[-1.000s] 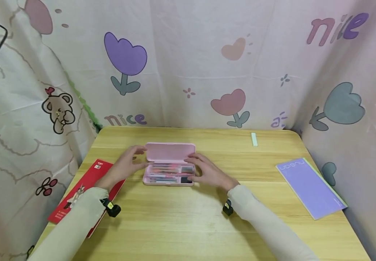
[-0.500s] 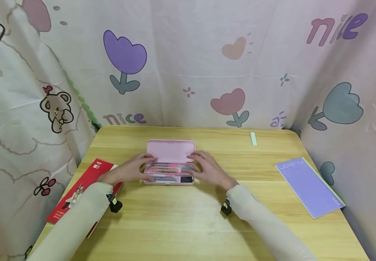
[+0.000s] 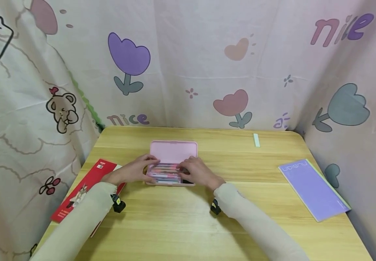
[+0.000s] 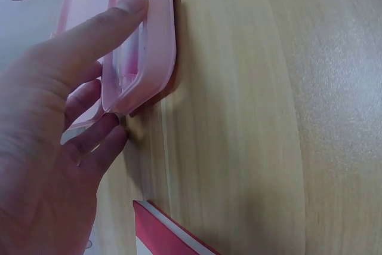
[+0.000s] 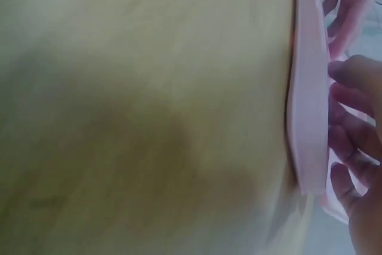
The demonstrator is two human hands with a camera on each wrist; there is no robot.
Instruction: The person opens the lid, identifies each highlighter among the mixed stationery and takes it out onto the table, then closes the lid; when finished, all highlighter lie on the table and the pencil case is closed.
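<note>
An open pink pencil case [image 3: 174, 152] lies on the table, its lid tipped back. Several pens [image 3: 165, 177] lie inside it in rows. My left hand [image 3: 130, 170] grips the case's left end, the thumb over the front wall in the left wrist view and the fingers around the end and back. My right hand [image 3: 199, 172] reaches into the right part of the case, bent fingers and thumb down among its contents. The right fingertips dip behind the front wall in the right wrist view, so I cannot tell what they pinch. A dark item at the right end is mostly hidden by that hand.
A red book [image 3: 88, 186] lies at the left, partly under my left forearm. At the right lies a purple notebook [image 3: 313, 190], and a small pale green strip [image 3: 256, 140] is near the back edge. A printed curtain [image 3: 188, 65] hangs around the wooden table [image 3: 174, 224].
My left hand has come from the lid's left edge down onto the case's left end. The right hand has moved left, from the right edge to over the contents.
</note>
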